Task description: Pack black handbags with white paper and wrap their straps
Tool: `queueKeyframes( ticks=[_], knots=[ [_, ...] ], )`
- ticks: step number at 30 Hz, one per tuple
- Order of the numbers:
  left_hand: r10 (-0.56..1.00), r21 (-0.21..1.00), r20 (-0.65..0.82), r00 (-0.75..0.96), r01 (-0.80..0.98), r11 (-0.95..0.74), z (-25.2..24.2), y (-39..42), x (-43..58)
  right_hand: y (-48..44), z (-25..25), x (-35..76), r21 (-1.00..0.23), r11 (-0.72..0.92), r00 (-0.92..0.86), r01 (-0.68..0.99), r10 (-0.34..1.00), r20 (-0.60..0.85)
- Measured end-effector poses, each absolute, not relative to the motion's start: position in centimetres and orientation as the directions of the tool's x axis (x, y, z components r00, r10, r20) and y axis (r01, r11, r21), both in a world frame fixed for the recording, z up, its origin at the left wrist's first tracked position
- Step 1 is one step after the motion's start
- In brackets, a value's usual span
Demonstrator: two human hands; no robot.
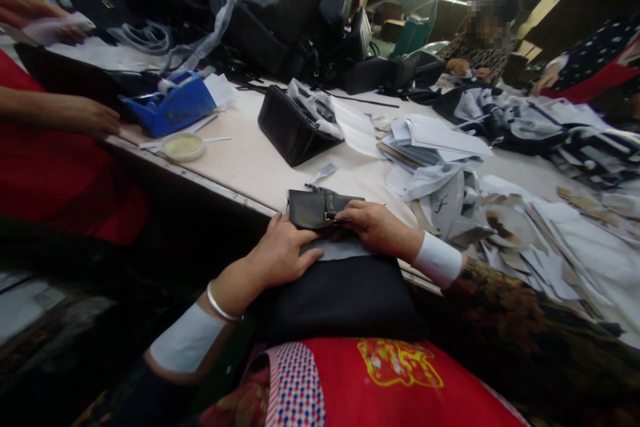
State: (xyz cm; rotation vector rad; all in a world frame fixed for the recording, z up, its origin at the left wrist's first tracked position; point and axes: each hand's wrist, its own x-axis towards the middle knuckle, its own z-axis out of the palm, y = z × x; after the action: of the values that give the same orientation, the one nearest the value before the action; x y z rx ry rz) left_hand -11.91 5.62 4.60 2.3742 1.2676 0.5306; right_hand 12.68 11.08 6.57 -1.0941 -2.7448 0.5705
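Right hand (377, 225) partly hides black flap (307, 208); polka-dot sleeve (595, 48) cropped.

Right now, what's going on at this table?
Someone is working on a black bag at the table edge. Their right hand pinches near the buckled strap on the black flap; their left hand rests at its left side. Beyond sits another black bag. At left, a co-worker's hand is near a blue holder.

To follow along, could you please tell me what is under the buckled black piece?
Just below the black piece, greyish material shows beside the left hand; whatever the piece covers is hidden.
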Motion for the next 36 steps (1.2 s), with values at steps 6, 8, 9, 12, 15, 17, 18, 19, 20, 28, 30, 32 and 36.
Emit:
queueKeyframes(
  ticks=[6,8,9,12,15,17,18,19,20,28,30,32,36],
  knots=[
    [0.852,0.518,0.077,0.518,0.709,-0.478,5.3,1.7,-12.8,9.5,7.9,11.6,-0.072,0.857,-0.853,0.51,0.494,-0.168],
    [0.844,0.481,0.047,0.535,0.728,-0.488,5.6,0.8,-12.6,8.7,8.3,11.1,-0.015,0.876,-0.859,0.482,0.469,-0.205],
    [0.839,0.464,0.035,0.543,0.735,-0.496,5.7,0.5,-12.4,8.4,8.4,10.8,0.003,0.873,-0.852,0.487,0.476,-0.217],
    [0.834,0.431,0.01,0.552,0.75,-0.501,5.9,0.2,-11.7,7.8,8.6,10.5,0.027,0.85,-0.826,0.526,0.518,-0.224],
    [0.845,0.432,0.003,0.535,0.761,-0.483,5.7,0.2,-11.2,7.7,8.3,10.3,0.034,0.823,-0.802,0.567,0.561,-0.203],
    [0.855,0.448,0.014,0.518,0.762,-0.469,5.5,0.1,-11.1,7.7,7.8,10.3,0.047,0.807,-0.789,0.588,0.586,-0.187],
    [0.861,0.458,0.024,0.508,0.76,-0.461,5.3,0.0,-11.1,7.7,7.5,10.3,0.054,0.801,-0.784,0.596,0.595,-0.177],
    [0.867,0.468,0.037,0.497,0.758,-0.454,5.1,-0.1,-11.2,7.7,7.2,10.4,0.058,0.796,-0.781,0.602,0.603,-0.165],
    [0.872,0.479,0.053,0.486,0.754,-0.449,4.9,-0.3,-11.2,7.7,6.9,10.5,0.056,0.793,-0.78,0.607,0.608,-0.151],
    [0.87,0.563,0.165,0.464,0.68,-0.469,4.1,-0.6,-11.6,7.6,5.8,12.4,-0.135,0.769,-0.778,0.625,0.627,-0.029],
    [0.863,0.568,0.176,0.473,0.668,-0.482,4.1,-0.5,-11.6,7.5,6.0,12.0,-0.109,0.76,-0.768,0.64,0.637,-0.067],
    [0.862,0.568,0.184,0.472,0.665,-0.485,4.1,-0.5,-11.6,7.4,6.3,11.2,-0.064,0.75,-0.752,0.659,0.652,-0.101],
    [0.859,0.567,0.186,0.477,0.661,-0.491,4.0,-0.6,-11.7,7.1,6.3,10.1,-0.008,0.714,-0.711,0.7,0.696,-0.104]
  ],
)
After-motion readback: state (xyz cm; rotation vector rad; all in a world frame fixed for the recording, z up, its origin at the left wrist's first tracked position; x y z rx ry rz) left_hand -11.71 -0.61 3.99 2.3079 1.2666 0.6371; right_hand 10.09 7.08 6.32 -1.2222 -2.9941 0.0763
